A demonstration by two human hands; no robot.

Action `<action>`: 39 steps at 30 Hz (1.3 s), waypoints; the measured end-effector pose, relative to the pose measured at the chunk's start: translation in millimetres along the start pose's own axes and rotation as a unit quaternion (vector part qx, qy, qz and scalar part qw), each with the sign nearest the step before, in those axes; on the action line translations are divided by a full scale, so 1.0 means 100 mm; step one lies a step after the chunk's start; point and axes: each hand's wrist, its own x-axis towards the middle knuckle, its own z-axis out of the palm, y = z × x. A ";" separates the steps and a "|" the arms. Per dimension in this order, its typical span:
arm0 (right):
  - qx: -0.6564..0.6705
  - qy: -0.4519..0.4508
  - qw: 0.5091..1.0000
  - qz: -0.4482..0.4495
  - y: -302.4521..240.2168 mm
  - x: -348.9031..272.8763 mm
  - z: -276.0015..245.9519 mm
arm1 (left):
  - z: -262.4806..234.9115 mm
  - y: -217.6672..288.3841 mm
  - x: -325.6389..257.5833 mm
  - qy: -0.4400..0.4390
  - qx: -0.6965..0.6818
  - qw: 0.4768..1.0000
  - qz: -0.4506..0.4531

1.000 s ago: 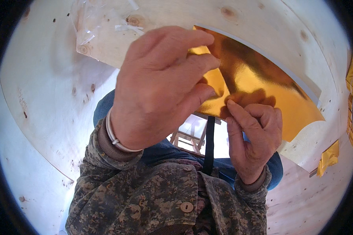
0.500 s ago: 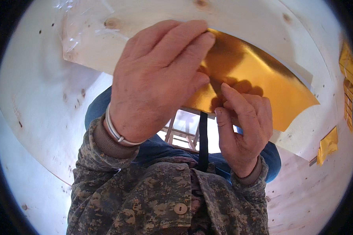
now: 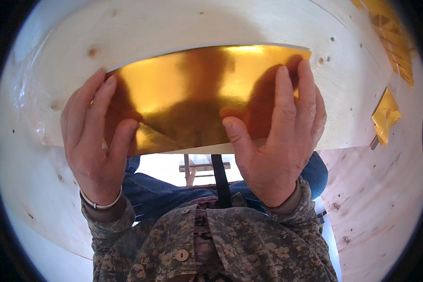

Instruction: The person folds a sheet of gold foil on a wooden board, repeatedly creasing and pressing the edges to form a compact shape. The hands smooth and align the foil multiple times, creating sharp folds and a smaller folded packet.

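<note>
Watching gold sheet [image 3: 188, 89] along near edge of worktop [image 3: 155, 30]; my left hand [image 3: 90, 145] on its left end, right hand [image 3: 284, 143] on right, thumbs wide from fingers.

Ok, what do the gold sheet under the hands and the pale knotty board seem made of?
Gold sheet: probably metallized paper or plastic film, glossy, with mirror-like reflections. Pale knotty board: wood, likely plywood, smooth and mostly matte, judging by its brown knots.

A brown-cuffed camouflage jacket [image 3: 254, 244], white wristband [image 3: 95, 205] and blue jeans [image 3: 156, 189] are worn
</note>
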 end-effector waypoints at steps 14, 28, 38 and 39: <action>-0.024 -0.041 0.999 0.007 0.04 0.03 -0.07 | -0.02 0.02 0.00 0.002 -0.003 1.000 -0.031; -0.038 -0.068 0.997 0.009 -0.03 0.02 -0.09 | -0.01 0.00 0.02 0.015 -0.045 0.998 -0.033; -0.048 -0.035 0.998 -0.006 0.01 -0.06 0.00 | -0.03 0.03 0.05 0.001 -0.032 0.998 -0.048; -0.041 -0.029 0.999 -0.004 0.01 -0.06 0.02 | -0.04 0.03 0.05 -0.004 -0.029 0.998 -0.050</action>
